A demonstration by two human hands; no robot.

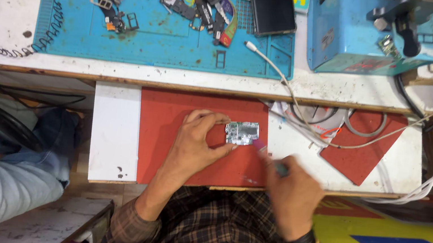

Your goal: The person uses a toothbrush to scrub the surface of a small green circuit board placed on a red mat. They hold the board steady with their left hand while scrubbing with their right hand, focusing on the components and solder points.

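Meanwhile, left hand (197, 138) pinches the circuit board (241, 133); right hand (291, 193) grips a brush (268, 157).

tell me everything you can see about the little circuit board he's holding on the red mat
The circuit board is a small, roughly rectangular piece, mostly silvery with metal shields and a greenish edge. It lies flat on the red mat of the pull-out shelf, near the mat's right edge. The left hand pinches it from the left, fingers above and below. The right hand holds a thin tool whose purplish tip touches the board's lower right corner. The tool is blurred; finer parts are too small to tell.
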